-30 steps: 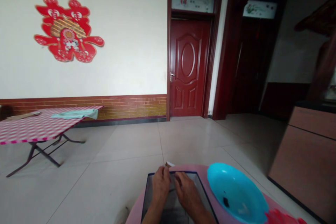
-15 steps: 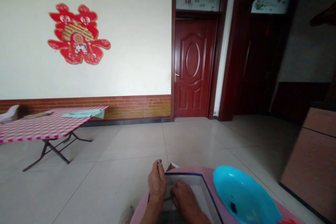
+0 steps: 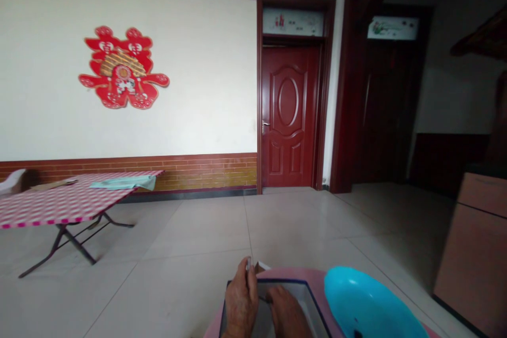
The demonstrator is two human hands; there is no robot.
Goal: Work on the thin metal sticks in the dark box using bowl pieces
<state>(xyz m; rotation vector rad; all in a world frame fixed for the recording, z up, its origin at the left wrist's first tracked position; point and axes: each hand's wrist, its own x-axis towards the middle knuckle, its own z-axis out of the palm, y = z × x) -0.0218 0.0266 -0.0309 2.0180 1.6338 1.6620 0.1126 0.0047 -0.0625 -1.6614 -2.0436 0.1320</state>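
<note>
At the bottom of the head view a white tray with a dark blue rim (image 3: 316, 303) lies on a pink surface (image 3: 309, 274). Over the tray's left side is my left hand (image 3: 241, 298), upright and closed, with a small pale tip showing between thumb and fingers. Just right of it my right hand (image 3: 287, 311) is above the tray, fingers curled round a thin dark item (image 3: 263, 299) that points toward the left hand. Both items are too small to name.
A bright blue basin (image 3: 370, 303) stands right of the tray, with a dark spot inside. A folding table with a checked cloth (image 3: 51, 206) and a light green cloth (image 3: 124, 183) is at the left. A brown cabinet (image 3: 471, 248) stands at the right.
The view has tilted up, so the room and basin sit lower in it. My right hand has stayed close beside the left, its fingers still curled.
</note>
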